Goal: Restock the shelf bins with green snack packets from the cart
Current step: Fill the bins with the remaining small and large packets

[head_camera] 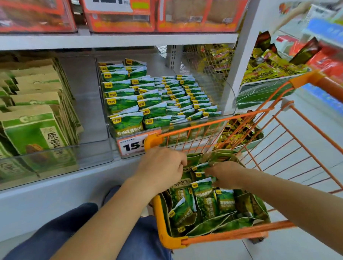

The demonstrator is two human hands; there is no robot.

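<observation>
An orange wire cart [226, 236] stands against the shelf and holds an opened green carton full of small green snack packets [206, 202]. Both of my hands reach into that carton. My left hand [161, 168] curls its fingers over the packets at the carton's far left side. My right hand [224, 173] pinches a few green packets near the carton's middle. On the shelf just above the cart, a clear plastic bin [227, 100] holds several rows of the same green packets [157, 99], standing upright.
A second clear bin [93, 153] on the left holds taller green and brown bags. Red boxes fill the shelf above. Yellow packets lie in a wire basket [209, 63] and on the side rack at right. The cart handle [336, 89] juts out at the right.
</observation>
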